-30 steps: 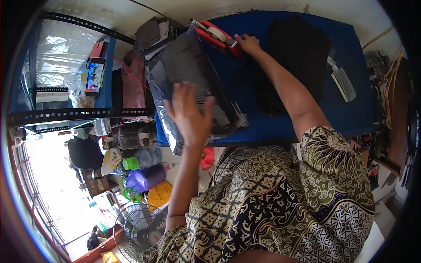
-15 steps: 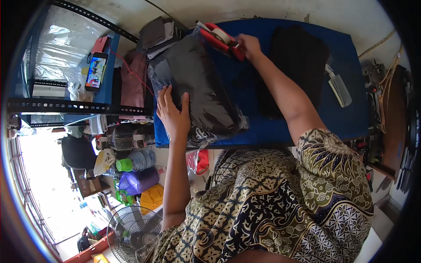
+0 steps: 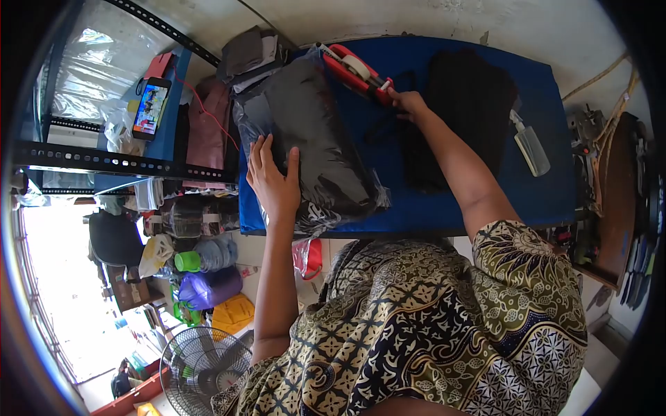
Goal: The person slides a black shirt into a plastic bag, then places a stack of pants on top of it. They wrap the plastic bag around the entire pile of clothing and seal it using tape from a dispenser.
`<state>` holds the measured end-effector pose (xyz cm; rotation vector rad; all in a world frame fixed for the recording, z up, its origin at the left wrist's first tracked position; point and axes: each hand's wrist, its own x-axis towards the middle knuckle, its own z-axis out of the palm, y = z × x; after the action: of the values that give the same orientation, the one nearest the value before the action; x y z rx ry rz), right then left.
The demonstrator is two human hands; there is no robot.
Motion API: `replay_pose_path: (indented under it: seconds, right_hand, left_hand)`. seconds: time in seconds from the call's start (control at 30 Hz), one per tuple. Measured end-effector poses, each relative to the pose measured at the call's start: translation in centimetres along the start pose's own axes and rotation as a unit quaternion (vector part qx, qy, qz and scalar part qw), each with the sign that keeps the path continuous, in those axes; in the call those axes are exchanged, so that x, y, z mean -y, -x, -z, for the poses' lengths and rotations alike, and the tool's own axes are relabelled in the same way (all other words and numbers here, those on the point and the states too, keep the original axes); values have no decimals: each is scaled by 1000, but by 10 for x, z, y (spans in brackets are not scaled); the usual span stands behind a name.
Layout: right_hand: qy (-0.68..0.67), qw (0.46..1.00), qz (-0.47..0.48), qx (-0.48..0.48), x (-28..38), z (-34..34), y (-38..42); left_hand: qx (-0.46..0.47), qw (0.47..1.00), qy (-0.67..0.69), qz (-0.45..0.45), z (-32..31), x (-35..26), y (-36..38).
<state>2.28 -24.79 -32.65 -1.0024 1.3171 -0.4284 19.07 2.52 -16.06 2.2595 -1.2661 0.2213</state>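
My left hand lies flat with fingers stretched out on the left side of a clear plastic bag packed with folded dark cloth. At the far edge of the package, a red tape dispenser with a pale roll in it rests by the bag's upper corner. My right hand has its bent fingers at the near end of the dispenser, seemingly gripping it; the fingertips are partly hidden. Beneath and beside my right forearm is a folded black cloth on the blue tabletop.
A clear spray bottle lies at the right of the table. Folded clothes are stacked at the back left. A metal shelf on the left holds a lit phone. A fan stands below on the floor side.
My right hand has moved right and nearer to me, along to the dispenser's near end. The dispenser has shifted slightly the same way. My left hand stays on the package.
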Motion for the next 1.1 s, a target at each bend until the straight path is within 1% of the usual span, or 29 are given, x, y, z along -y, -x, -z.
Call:
replay_pose_path:
  seconds: [0.13,0.2,0.23,0.3,0.43,0.5,0.53,0.6,0.63,0.7,0.73,0.8,0.83,0.87,0.9,0.93,0.97,1.03,1.07,1.1]
  right_hand:
    - [18,1000,-5,13,8,7,-4]
    - [-86,989,99,61,8,9,5]
    - [-85,989,103,62,18,10,20]
    - [-178,976,91,82,31,18,45]
    - [-177,981,53,55,20,27,34]
    - [-53,996,58,37,2,24,14]
    - [-53,996,55,39,1,22,7]
    - [14,999,18,24,0,16,-5]
    - [12,1000,13,24,2,16,-6]
    - [35,996,-22,77,5,21,-12]
    - [35,996,-26,75,2,24,-14]
    - [158,980,-3,117,-4,26,-17]
    - [160,980,-2,118,5,26,0]
    - [155,966,65,198,11,28,22]
    - [146,941,131,276,18,29,50]
    - [208,883,192,375,21,31,67]
    - [264,807,249,466,20,33,85]
    - [283,737,313,528,13,35,133]
    - [282,738,312,529,3,33,144]
    - [323,706,393,492,-6,32,152]
  left_hand:
    - [-2,1000,1,-1,-1,2,2]
    - [-7,1000,3,0,1,1,0]
    - [-4,1000,2,4,1,1,0]
    - [2,1000,1,11,0,0,0]
    - [-1,1000,4,6,-1,1,-1]
    - [3,1000,4,11,0,0,1]
    - [2,1000,9,15,0,0,0]
    - [6,1000,11,22,0,0,1]
    - [4,1000,11,21,0,0,1]
    - [7,1000,12,19,0,1,0]
    - [3,1000,14,16,0,1,0]
    - [-8,1000,13,8,-2,4,0]
    - [-9,1000,13,10,-3,2,-1]
    - [-3,1000,17,16,-1,0,-1]
    - [3,1000,21,23,0,0,-1]
    - [3,999,18,26,0,1,-2]
    - [1,1000,14,21,-1,1,-2]
    - [3,1000,8,17,-2,2,-1]
    - [4,1000,11,16,-2,2,-2]
    - [5,1000,15,16,-2,1,-3]
